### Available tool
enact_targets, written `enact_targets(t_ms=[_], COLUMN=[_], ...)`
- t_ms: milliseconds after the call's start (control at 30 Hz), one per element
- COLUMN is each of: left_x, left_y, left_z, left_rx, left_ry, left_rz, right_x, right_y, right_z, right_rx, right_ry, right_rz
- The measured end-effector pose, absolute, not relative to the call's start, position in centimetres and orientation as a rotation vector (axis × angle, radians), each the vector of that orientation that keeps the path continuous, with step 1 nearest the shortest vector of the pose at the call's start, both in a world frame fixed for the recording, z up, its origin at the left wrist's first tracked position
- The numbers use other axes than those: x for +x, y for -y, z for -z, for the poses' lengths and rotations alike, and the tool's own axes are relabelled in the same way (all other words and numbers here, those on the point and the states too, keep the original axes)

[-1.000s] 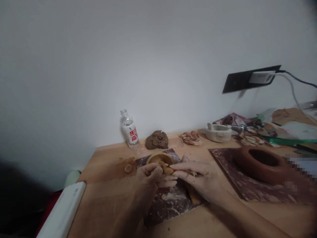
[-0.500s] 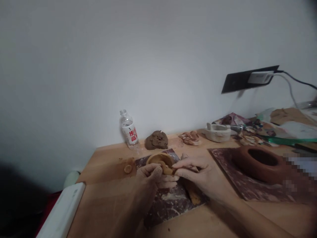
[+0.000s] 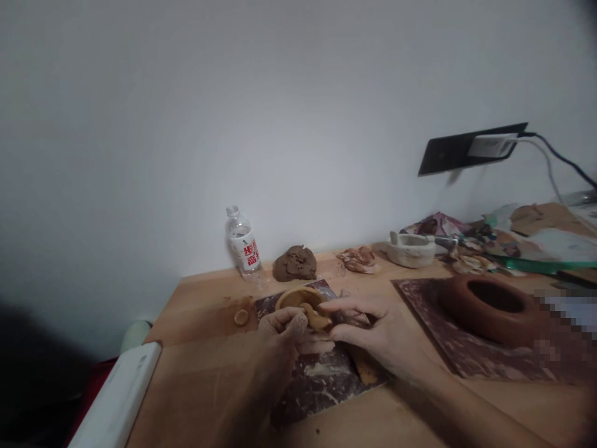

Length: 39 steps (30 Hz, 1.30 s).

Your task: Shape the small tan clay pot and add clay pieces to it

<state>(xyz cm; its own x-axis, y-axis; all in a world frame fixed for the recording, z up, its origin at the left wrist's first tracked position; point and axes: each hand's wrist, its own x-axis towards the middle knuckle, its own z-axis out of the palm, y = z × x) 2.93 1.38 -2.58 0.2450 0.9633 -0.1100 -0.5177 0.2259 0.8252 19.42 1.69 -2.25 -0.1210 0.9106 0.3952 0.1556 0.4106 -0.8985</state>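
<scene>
Between the thumb and fingers of my left hand [image 3: 286,330] is a small curved piece of tan clay [image 3: 317,320], its fingers folded beneath it. My right hand [image 3: 366,320] has its thumb and forefinger round the right end of that piece, a little spread; its other fingers are partly hidden. Just behind the hands, a round tan clay bowl [image 3: 298,298] rests on a dark, clay-smeared board [image 3: 321,392]. A tan strip [image 3: 366,368] lies on the board below my right wrist, partly covered.
Along the wall stand a plastic bottle [image 3: 245,246], a lump of brown clay [image 3: 295,264], clay scraps [image 3: 358,259] and a whitish pot [image 3: 410,250]. A small clay disc [image 3: 241,317] lies left. On the right, a large reddish-brown hollow clay form [image 3: 485,311] sits on another board [image 3: 448,339].
My right thumb and forefinger have spread a little wider round the end of the clay piece. My left hand keeps nearly the same place and hold.
</scene>
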Motion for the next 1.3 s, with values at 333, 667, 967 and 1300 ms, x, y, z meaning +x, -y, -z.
enact_targets(t_ms=[333,667,967,1300], left_x=[3.2,2.7,2.7,2.5], left_y=[-1.5,-1.7,-1.5,-2.1], left_z=[2.7,2.8,1.9,3.5], left_rx=[0.664,0.722,0.693,0.606], left_ry=[-0.794,-0.734,-0.748,-0.682], left_rz=[-1.217,-1.260,-1.293,-1.324], right_x=[19.3,19.4,19.6,18.7], right_y=[-2.3,-2.1,-1.7,-0.8], right_z=[4.3,3.4,2.1,2.3], right_rx=[-0.695,-0.884,-0.988,-0.793], right_ry=[1.692,1.393,1.425,1.577], right_rz=[-0.551,-1.028,-0.837,-0.485])
